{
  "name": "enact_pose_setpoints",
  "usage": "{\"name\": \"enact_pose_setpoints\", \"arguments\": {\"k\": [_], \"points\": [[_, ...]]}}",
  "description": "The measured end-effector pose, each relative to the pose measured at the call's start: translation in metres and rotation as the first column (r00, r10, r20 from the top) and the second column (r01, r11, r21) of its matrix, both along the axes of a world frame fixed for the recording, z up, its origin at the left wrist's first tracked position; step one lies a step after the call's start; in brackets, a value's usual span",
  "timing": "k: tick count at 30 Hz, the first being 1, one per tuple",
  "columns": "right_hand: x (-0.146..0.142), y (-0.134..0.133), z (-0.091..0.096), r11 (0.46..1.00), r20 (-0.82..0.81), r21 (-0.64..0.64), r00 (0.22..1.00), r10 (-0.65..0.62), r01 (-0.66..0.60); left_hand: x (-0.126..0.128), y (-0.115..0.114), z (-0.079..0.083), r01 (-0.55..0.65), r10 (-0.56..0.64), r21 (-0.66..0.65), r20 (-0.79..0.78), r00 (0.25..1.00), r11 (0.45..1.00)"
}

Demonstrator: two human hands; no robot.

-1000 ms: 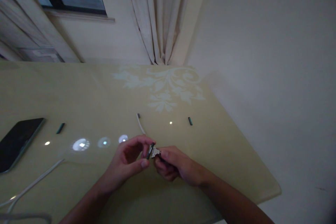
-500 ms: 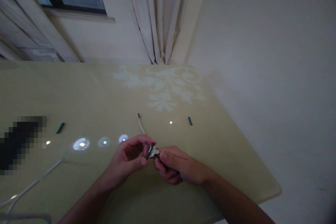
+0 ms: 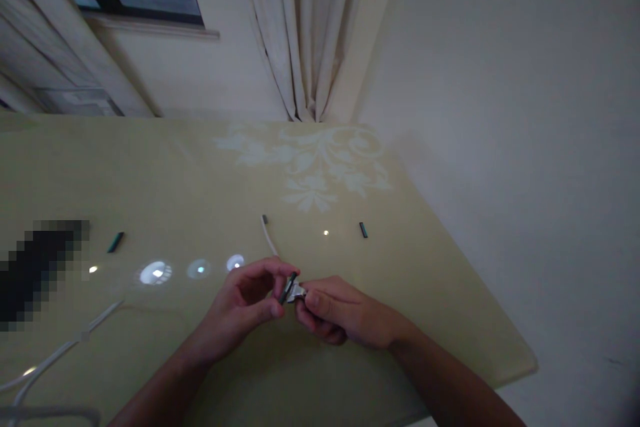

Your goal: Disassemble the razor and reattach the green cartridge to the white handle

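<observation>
My left hand (image 3: 245, 297) is closed in a pinch, thumb and fingertips on the ends of a thin dark razor cartridge (image 3: 289, 288). My right hand (image 3: 345, 310) wraps round a razor handle, mostly hidden in its fingers. The handle's shiny silver head (image 3: 297, 292) shows beyond the thumb and meets the cartridge; whether the two are joined I cannot tell. Both hands are above the near part of the table. Just behind them lies a slim white cord-like thing (image 3: 269, 235) with a dark tip, its near end hidden by my left hand.
On the glossy table (image 3: 200, 180) lie two more dark cartridges with green strips, a left one (image 3: 115, 242) and a right one (image 3: 363, 230). White cables (image 3: 65, 348) and a pixelated dark object (image 3: 35, 273) are at left. Curtains (image 3: 310, 33) and a wall stand behind.
Both hands keep nearly the same pose, with the razor head and cartridge still together. The cartridge and right hand have shifted very slightly; the view has moved a little too.
</observation>
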State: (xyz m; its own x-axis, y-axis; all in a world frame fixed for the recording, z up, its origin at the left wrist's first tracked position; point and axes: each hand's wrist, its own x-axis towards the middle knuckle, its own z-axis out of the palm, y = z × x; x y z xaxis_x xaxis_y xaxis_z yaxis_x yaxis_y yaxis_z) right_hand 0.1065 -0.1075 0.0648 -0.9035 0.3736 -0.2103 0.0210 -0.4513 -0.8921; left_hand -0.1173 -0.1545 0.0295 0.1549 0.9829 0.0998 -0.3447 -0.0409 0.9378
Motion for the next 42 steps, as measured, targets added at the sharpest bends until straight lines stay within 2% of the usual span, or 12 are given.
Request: {"name": "enact_pose_setpoints", "arguments": {"k": [5,13,27,32,42], "points": [[0.000,0.001,-0.002,1.000,0.022,-0.001,1.000,-0.002,0.002,-0.001,0.001,0.000,0.003,-0.003,-0.007,-0.008,1.000,1.000],[-0.005,0.001,-0.006,0.993,-0.059,-0.121,0.998,0.002,-0.009,-0.001,0.001,0.000,0.015,-0.015,-0.039,0.020,1.000,0.999],[-0.006,0.002,-0.005,0.997,-0.054,-0.078,0.999,-0.002,-0.002,0.000,0.001,-0.001,0.028,-0.028,-0.004,0.031,0.999,1.000],[-0.006,0.003,-0.009,0.994,-0.074,-0.107,0.997,0.024,-0.032,0.002,0.001,-0.002,0.042,-0.043,0.019,0.043,0.998,0.999],[-0.004,0.003,-0.012,0.998,-0.065,-0.062,0.998,0.009,-0.013,0.002,0.000,-0.001,0.052,-0.053,0.031,0.035,0.998,0.998]]}}
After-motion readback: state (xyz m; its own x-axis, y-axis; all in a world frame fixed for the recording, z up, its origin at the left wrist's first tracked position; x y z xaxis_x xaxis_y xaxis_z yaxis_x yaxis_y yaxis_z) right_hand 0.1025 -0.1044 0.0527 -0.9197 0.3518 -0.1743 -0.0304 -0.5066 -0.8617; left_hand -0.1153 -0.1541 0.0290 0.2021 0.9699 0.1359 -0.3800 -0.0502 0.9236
